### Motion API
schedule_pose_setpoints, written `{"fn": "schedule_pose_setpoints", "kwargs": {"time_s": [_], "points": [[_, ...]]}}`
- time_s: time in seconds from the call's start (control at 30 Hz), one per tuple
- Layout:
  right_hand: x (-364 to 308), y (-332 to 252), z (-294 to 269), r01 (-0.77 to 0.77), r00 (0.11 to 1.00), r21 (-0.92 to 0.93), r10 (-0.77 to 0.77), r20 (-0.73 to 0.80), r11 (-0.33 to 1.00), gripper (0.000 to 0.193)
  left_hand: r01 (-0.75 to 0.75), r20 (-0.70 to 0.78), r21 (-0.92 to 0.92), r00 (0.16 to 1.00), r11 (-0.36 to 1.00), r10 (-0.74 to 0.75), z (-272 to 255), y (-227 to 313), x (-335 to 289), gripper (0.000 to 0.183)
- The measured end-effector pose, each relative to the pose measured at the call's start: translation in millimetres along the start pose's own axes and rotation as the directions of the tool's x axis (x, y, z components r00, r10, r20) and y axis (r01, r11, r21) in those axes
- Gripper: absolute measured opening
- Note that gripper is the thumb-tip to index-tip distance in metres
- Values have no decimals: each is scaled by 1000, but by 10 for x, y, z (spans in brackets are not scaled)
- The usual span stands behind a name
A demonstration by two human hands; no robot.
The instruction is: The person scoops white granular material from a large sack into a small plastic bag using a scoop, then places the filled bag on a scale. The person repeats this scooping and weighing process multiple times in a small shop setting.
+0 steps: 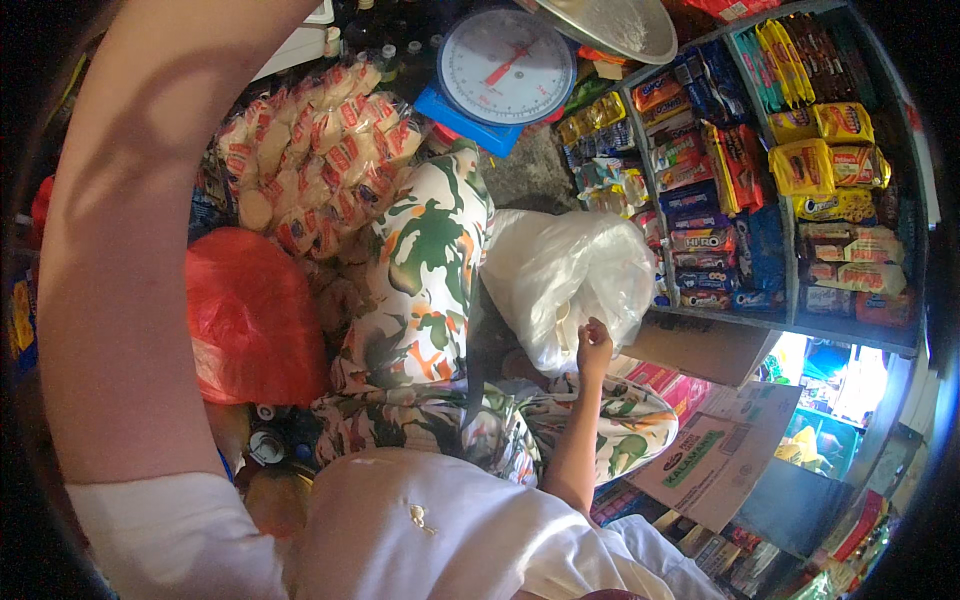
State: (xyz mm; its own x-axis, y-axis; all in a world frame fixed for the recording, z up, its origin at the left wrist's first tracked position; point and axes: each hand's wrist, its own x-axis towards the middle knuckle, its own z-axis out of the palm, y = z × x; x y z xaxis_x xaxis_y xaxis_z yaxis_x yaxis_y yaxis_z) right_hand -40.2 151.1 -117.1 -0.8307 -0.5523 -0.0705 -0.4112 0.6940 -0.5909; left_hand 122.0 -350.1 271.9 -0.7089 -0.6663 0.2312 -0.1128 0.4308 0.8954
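**White plastic bag (555, 265) sits on your side of the scale (508, 67), your right hand (594, 340) at its mouth**

To the right of the scale you have a shelf rack (840, 332), its columns filled with colourful wrapped snacks. Your legs (430, 250), in trousers patterned green, orange and white, lie on your side of the scale. Left of the scale and somewhat nearer you is a big cluster of clear packs (320, 150) holding round, pale pieces. The white plastic bag, slightly translucent and crumpled, is just beside your leg, nearer you than the scale and a little to its right; its mouth gapes open. A red plastic bag (255, 320) bulges well left of the scale, nearer you. The scale itself is blue with a round dial and a red pointer, and a shallow metal pan (632, 28) is just beside its right edge. Of your hands, the right has its fingers curled; whether they pinch anything, I cannot tell. Your left hand is out of view, so I cannot tell its state.
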Motion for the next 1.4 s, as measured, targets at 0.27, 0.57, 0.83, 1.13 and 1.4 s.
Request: {"fn": "schedule_pose_setpoints", "kwargs": {"time_s": [0.27, 0.57, 0.83, 1.13, 1.4], "points": [[-105, 27, 39, -12, 998, 3, 12, 58, 1000, 33, -371, -115, 656, 811, 657, 573, -4, -157, -138, 21], [545, -1953, -1297, 429, 880, 354, -473, 45, 831, 47, -580, 122, 82, 813, 810, 570, 169, 614, -239, 11], [384, -3327, -1886, 619, 671, 437, -729, 137, 653, 59, -730, 398, -67, 606, 680, 689, 1204, 639, -972, 15], [-141, -2667, -1974, 271, 937, 746, -344, -60, 609, 30, -372, 160, -614, 805, 696, 572, 2346, 136, -1313, 29], [-433, -2599, -3037, 795, 573, 359, -410, -709, 490, 46, 637, 800, -600, 485, -485, -353, 3403, -1152, -2143, 89]]}}
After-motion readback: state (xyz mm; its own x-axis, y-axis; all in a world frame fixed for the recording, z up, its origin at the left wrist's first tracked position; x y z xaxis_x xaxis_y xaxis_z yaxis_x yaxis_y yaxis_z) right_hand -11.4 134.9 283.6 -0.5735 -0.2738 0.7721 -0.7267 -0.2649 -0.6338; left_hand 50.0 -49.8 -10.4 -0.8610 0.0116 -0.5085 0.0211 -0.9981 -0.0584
